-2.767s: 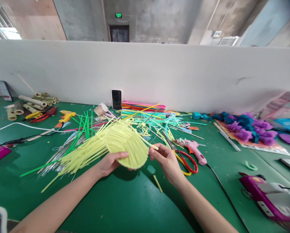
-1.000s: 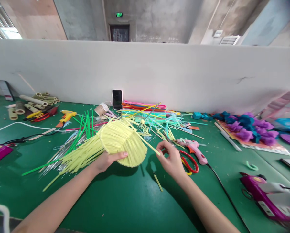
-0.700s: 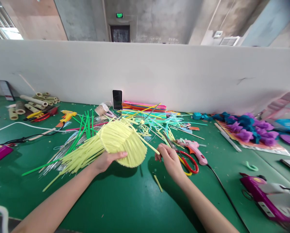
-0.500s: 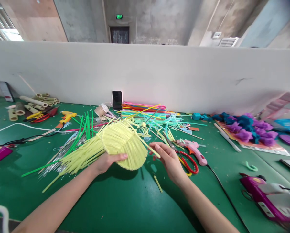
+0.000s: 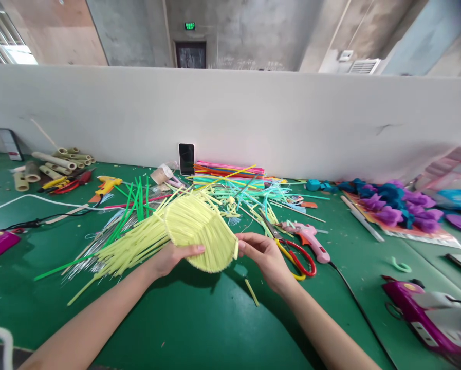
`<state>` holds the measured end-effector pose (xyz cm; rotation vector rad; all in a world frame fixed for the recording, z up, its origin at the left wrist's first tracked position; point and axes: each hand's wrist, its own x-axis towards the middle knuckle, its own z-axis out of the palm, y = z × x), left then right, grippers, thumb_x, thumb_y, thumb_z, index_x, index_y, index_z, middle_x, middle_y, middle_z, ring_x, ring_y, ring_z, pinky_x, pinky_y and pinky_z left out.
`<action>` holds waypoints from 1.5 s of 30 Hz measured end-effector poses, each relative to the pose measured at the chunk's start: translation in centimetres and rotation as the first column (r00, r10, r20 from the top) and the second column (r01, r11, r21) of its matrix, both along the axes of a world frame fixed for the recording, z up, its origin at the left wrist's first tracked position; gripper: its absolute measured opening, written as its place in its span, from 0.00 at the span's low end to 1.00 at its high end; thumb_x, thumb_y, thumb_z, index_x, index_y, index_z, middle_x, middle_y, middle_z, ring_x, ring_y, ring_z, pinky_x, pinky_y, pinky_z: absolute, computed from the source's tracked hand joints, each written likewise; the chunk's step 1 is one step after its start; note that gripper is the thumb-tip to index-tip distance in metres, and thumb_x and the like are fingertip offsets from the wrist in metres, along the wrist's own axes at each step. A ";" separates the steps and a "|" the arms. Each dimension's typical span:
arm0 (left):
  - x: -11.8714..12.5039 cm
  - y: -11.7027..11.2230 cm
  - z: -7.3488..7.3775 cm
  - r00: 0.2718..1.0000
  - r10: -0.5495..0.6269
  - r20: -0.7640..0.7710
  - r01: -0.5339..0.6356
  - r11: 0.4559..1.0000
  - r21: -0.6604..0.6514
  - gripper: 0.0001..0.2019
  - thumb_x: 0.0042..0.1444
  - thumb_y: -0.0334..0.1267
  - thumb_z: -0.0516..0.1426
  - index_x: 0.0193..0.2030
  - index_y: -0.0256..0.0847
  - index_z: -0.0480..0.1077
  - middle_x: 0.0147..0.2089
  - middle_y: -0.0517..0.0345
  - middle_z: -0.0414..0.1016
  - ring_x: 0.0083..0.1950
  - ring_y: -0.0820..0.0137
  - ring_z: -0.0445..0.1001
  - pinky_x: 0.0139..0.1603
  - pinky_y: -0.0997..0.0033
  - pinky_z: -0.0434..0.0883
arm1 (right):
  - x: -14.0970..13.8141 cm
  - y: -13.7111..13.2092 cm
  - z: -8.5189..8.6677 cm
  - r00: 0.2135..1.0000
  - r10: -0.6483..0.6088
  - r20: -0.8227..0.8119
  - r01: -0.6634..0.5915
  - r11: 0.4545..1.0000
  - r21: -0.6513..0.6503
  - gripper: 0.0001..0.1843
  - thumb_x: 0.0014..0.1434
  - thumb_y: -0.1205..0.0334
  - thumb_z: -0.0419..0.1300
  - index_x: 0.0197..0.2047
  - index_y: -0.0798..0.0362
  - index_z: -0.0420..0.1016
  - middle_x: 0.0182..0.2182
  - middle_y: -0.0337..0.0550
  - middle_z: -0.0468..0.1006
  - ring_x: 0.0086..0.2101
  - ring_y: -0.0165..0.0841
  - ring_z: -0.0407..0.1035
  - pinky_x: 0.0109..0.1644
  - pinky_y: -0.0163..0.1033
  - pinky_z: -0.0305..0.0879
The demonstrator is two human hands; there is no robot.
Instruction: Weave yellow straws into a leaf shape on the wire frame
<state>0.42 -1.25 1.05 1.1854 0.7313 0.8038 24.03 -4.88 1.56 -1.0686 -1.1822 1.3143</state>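
A rounded piece woven from pale yellow straws point(image 5: 199, 234) is held above the green table point(image 5: 199, 324), its long loose ends trailing left. My left hand point(image 5: 174, 257) grips its lower edge, thumb on top. At the piece's right rim, my right hand point(image 5: 263, 254) pinches a yellow straw end point(image 5: 236, 249) between thumb and fingers.
A short yellow straw offcut point(image 5: 251, 292) lies below my right hand. Red-handled scissors point(image 5: 297, 257) and a pink glue gun point(image 5: 309, 237) with a black cord lie to the right. Loose coloured straws point(image 5: 230, 190), a phone point(image 5: 186, 158) against the white wall, purple paper flowers point(image 5: 400, 203).
My right hand moved left from near the scissors back to the woven piece's right rim. The long straw that stuck out there is now bent in against the rim.
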 end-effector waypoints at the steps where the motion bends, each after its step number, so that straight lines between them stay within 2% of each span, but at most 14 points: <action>1: 0.1 0.0 0.1 1.000 0.000 -0.005 0.000 1.000 0.004 0.24 0.50 0.42 0.65 0.54 0.37 0.73 0.59 0.47 0.72 0.60 0.51 0.70 0.60 0.51 0.67 | -0.1 0.0 -0.1 1.000 -0.020 0.014 0.020 1.000 0.004 0.18 0.48 0.50 0.69 0.38 0.53 0.82 0.34 0.45 0.82 0.31 0.32 0.72 0.37 0.38 0.69; 8: 0.3 -0.3 0.6 0.997 0.020 -0.077 -0.014 0.996 0.083 0.26 0.51 0.43 0.64 0.57 0.40 0.71 0.59 0.50 0.73 0.59 0.53 0.71 0.61 0.51 0.67 | -0.4 -0.1 -0.6 0.978 -0.136 0.157 0.119 0.987 0.111 0.17 0.51 0.48 0.67 0.35 0.53 0.81 0.33 0.46 0.82 0.33 0.37 0.73 0.39 0.42 0.70; 13: 0.3 -0.4 0.8 0.991 0.018 -0.135 -0.002 0.993 0.121 0.25 0.52 0.45 0.63 0.57 0.41 0.72 0.58 0.50 0.74 0.59 0.53 0.71 0.61 0.51 0.67 | -0.6 -0.4 -0.6 0.900 -0.255 0.355 0.162 0.949 0.270 0.14 0.56 0.49 0.62 0.34 0.52 0.80 0.30 0.44 0.81 0.31 0.36 0.72 0.37 0.39 0.68; 16: 0.4 -0.6 1.1 0.987 0.021 -0.161 0.004 0.989 0.151 0.25 0.52 0.46 0.63 0.56 0.42 0.72 0.58 0.52 0.74 0.59 0.54 0.71 0.63 0.52 0.66 | -0.7 -0.7 -0.5 0.875 -0.291 0.388 0.178 0.937 0.301 0.14 0.57 0.50 0.61 0.31 0.53 0.79 0.27 0.43 0.80 0.29 0.35 0.70 0.35 0.38 0.66; 22: 0.6 -0.8 0.8 0.981 0.013 -0.195 0.022 0.984 0.178 0.25 0.53 0.47 0.62 0.57 0.42 0.71 0.59 0.52 0.73 0.61 0.56 0.69 0.65 0.53 0.64 | -1.0 -0.7 -0.7 0.896 -0.289 0.337 0.206 0.943 0.261 0.16 0.57 0.48 0.60 0.29 0.53 0.76 0.25 0.41 0.76 0.28 0.33 0.67 0.34 0.36 0.64; 30: 0.9 -1.0 0.7 0.978 0.005 -0.209 0.037 0.980 0.196 0.28 0.54 0.48 0.61 0.61 0.43 0.68 0.59 0.52 0.73 0.62 0.55 0.68 0.65 0.52 0.63 | -1.5 -0.4 -0.7 0.964 -0.226 0.142 0.205 0.967 0.149 0.20 0.55 0.44 0.61 0.26 0.53 0.69 0.22 0.36 0.69 0.24 0.28 0.62 0.29 0.34 0.60; 35: 1.0 -1.0 0.7 0.987 0.055 -0.149 -0.026 0.981 0.192 0.28 0.53 0.47 0.62 0.60 0.42 0.69 0.61 0.52 0.70 0.62 0.56 0.68 0.66 0.54 0.62 | -1.2 -0.4 -0.1 0.970 -0.202 0.139 0.179 0.970 0.162 0.18 0.56 0.45 0.61 0.28 0.53 0.72 0.24 0.38 0.71 0.27 0.30 0.65 0.33 0.35 0.63; 39: 1.0 -1.0 1.0 0.991 0.066 -0.118 -0.047 0.986 0.161 0.27 0.52 0.47 0.63 0.59 0.42 0.70 0.60 0.52 0.72 0.62 0.55 0.68 0.65 0.53 0.62 | -0.7 -0.2 0.0 0.969 -0.203 0.141 0.177 0.968 0.176 0.17 0.58 0.46 0.60 0.30 0.53 0.75 0.25 0.40 0.73 0.29 0.32 0.67 0.36 0.36 0.64; 45: 1.0 -1.0 0.9 0.990 0.072 -0.122 -0.058 0.992 0.116 0.28 0.51 0.47 0.64 0.58 0.41 0.70 0.60 0.51 0.72 0.61 0.54 0.69 0.65 0.51 0.63 | -0.5 0.0 -0.4 0.972 -0.187 0.144 0.163 0.973 0.163 0.15 0.55 0.49 0.64 0.32 0.53 0.74 0.27 0.39 0.74 0.29 0.31 0.66 0.35 0.35 0.63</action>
